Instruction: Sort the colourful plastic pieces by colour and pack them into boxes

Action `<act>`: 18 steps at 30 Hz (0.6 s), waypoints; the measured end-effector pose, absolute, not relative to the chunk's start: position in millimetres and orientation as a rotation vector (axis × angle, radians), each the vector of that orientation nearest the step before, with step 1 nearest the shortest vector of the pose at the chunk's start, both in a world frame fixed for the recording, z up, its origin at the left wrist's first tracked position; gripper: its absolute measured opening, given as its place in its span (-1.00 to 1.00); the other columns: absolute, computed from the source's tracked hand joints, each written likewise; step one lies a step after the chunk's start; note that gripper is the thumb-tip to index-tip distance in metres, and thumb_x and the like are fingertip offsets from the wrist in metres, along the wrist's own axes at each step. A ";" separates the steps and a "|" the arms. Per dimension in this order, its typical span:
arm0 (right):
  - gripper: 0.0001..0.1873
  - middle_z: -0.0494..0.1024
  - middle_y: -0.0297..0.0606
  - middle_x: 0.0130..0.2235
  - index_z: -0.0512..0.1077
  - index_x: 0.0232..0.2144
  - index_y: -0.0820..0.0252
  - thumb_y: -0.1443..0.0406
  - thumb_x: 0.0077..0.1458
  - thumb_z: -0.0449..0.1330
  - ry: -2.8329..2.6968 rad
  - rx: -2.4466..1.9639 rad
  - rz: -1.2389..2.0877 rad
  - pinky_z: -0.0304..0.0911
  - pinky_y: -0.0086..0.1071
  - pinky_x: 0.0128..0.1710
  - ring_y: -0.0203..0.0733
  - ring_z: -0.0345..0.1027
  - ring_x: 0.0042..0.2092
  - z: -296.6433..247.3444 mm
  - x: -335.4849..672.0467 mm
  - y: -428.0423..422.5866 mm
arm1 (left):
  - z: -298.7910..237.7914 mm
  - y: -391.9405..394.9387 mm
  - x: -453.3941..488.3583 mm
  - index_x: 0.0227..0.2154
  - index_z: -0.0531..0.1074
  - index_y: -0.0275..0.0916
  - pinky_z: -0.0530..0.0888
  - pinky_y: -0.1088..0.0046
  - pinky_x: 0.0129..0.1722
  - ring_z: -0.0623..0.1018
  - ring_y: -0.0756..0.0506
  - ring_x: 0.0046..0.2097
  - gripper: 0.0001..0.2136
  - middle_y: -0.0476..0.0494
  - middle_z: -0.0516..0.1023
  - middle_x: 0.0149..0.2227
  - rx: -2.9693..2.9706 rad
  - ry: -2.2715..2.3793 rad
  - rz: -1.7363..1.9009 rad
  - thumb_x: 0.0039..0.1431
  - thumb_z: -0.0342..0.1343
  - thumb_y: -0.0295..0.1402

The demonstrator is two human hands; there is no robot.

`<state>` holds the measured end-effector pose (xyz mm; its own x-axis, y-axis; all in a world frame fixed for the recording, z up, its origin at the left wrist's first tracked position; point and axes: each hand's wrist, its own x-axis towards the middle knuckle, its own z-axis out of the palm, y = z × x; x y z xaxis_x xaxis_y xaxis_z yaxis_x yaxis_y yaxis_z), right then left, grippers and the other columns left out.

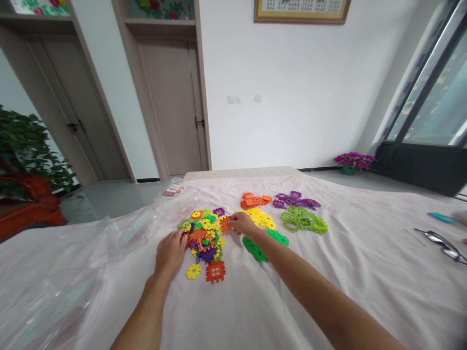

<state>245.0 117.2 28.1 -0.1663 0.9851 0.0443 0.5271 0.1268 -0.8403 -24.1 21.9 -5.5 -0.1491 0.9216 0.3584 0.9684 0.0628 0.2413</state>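
A mixed pile of plastic building pieces (207,221) lies on the cloth, in orange, yellow, green and purple. My right hand (243,223) pinches an orange building piece (226,223) at the pile's right edge. Against the pile's left side rests my left hand (170,250), fingers loosely bent and touching orange pieces; its fingertips are partly hidden. Nearer to me are a yellow round piece (193,271) and an orange square piece (215,271). Single-colour heaps lie to the right: orange (251,200), yellow (263,218), purple (296,200), light green (304,219) and green (279,237), partly behind my right forearm.
A pale cloth (350,282) covers the surface. Clear plastic packaging (134,226) spreads along the left. Eyeglasses (443,245) and a blue object (441,217) lie at the right. Beyond are a white wall, doors (170,97) and potted purple flowers (353,160).
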 end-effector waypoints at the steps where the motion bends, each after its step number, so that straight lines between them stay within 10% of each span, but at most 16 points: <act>1: -0.82 0.32 -0.42 -0.69 0.34 -0.64 0.22 0.34 -0.07 0.21 -1.721 -1.463 0.944 0.16 -0.51 -0.53 -0.37 0.23 -0.59 30.7 250.1 122.1 | -5.4 22.0 -24.1 0.07 0.40 -0.19 0.32 0.33 0.08 0.48 -0.14 0.07 -0.61 -0.19 0.51 0.08 -1.978 -2.209 -0.650 0.34 -0.19 -0.24; 18: -0.75 0.52 -0.30 -0.49 0.55 -0.47 0.22 0.24 0.03 0.11 -1.692 -1.679 0.437 0.10 -0.43 -0.40 -0.22 0.34 -0.40 16.4 383.9 94.0 | -7.4 21.9 -23.6 0.06 0.40 -0.22 0.32 0.33 0.10 0.48 -0.14 0.07 -0.61 -0.20 0.52 0.07 -1.986 -2.168 -0.652 0.33 -0.21 -0.26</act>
